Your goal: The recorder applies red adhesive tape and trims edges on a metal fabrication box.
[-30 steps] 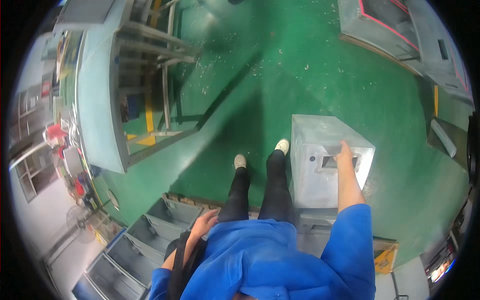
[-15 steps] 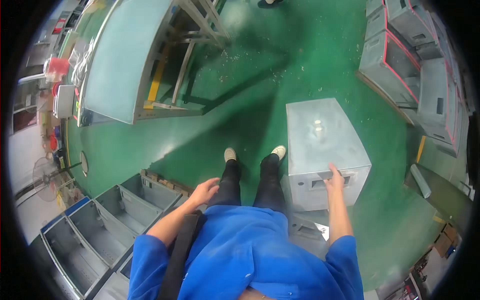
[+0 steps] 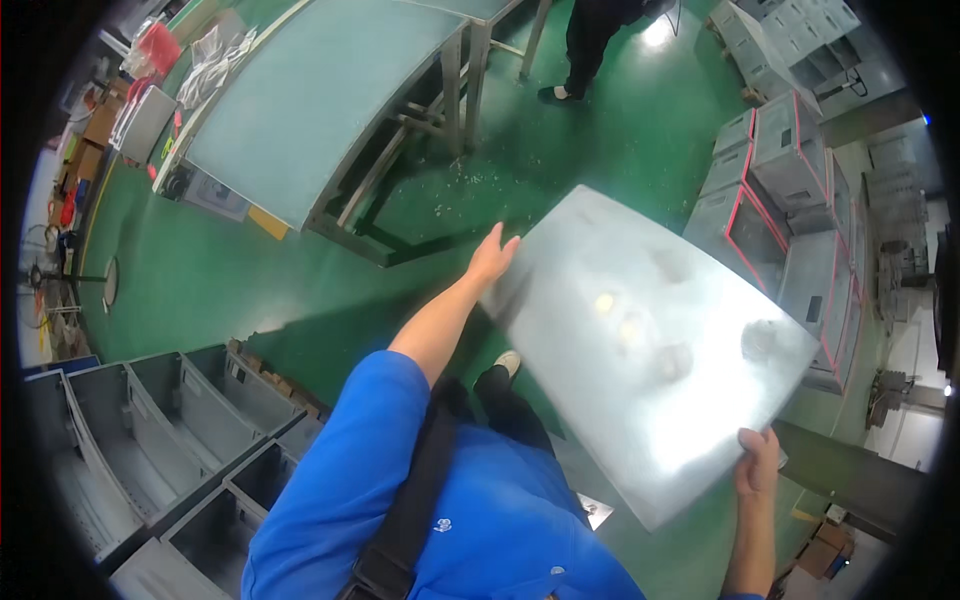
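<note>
A grey sheet-metal box (image 3: 590, 400) is tilted up in front of me, its broad shiny face turned toward me with a few pale spots and dark smudges on it. My left hand (image 3: 493, 256) grips its left edge, some fingers hidden by the metal. At the lower right corner, my right hand (image 3: 759, 460) holds the opposite edge, its fingers curled around it. The box's other sides are mostly out of sight behind that bright face.
A long table with a pale green top (image 3: 330, 90) stands ahead on the left. Open grey metal boxes (image 3: 170, 430) lie in rows at lower left. More grey boxes with red edging (image 3: 745, 215) are stacked at right. Another person (image 3: 585, 50) stands at the far end.
The metal box has come off the floor and is now raised and tilted. My left hand has moved forward onto its edge; my right hand has shifted right along it. My view has turned.
</note>
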The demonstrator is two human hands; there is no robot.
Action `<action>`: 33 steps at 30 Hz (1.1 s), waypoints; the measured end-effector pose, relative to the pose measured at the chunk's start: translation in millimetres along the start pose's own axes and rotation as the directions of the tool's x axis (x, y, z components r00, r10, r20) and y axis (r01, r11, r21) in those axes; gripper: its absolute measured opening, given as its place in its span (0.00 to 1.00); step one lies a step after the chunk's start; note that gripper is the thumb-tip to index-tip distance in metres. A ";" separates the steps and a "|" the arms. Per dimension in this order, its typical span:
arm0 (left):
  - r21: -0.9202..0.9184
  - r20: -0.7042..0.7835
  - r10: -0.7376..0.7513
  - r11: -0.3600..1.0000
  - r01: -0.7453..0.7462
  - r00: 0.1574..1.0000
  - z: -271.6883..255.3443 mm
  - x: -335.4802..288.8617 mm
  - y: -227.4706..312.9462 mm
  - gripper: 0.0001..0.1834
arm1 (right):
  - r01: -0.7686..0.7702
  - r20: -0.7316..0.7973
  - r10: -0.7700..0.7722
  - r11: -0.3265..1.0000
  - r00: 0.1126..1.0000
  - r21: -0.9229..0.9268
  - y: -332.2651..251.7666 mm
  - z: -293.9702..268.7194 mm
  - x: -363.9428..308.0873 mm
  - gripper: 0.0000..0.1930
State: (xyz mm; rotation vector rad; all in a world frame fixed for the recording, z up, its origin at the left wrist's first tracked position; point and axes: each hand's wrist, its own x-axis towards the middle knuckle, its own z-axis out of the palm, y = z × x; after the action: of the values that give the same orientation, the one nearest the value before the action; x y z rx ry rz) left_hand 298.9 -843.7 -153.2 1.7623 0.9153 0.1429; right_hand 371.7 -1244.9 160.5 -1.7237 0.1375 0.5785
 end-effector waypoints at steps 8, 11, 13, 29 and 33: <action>-0.597 0.358 -0.566 0.473 0.648 0.743 15.3 -84.6 -80.0 0.50 | 0.055 0.112 -0.025 0.959 0.993 -0.277 -55.0 13.9 -15.7 0.29; -0.756 0.415 -0.488 0.286 0.589 0.768 19.1 -103.5 -105.2 0.46 | 0.040 0.001 -0.040 0.992 0.999 -0.121 -42.0 -2.1 -16.6 0.30; -0.821 0.447 -0.398 0.173 0.544 0.801 -8.0 -110.9 -78.3 0.44 | -0.025 -0.083 0.036 0.991 0.996 0.132 -44.5 1.7 -15.8 0.28; -0.806 -0.061 0.022 0.588 -0.062 0.998 -441.2 -147.0 119.0 0.48 | 0.649 -0.549 -0.523 0.760 0.653 0.048 -73.3 193.0 -86.2 0.32; -0.780 -0.112 0.071 0.612 -0.132 0.991 -547.4 -136.6 122.0 0.45 | 0.628 -0.511 -0.455 0.742 0.729 0.234 -62.9 282.7 -86.0 0.32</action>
State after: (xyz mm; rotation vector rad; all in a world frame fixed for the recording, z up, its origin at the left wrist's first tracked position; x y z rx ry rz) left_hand -12.9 -527.3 215.5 0.9627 0.6378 0.6003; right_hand 236.7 -981.2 219.6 -1.3638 0.0293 -0.2782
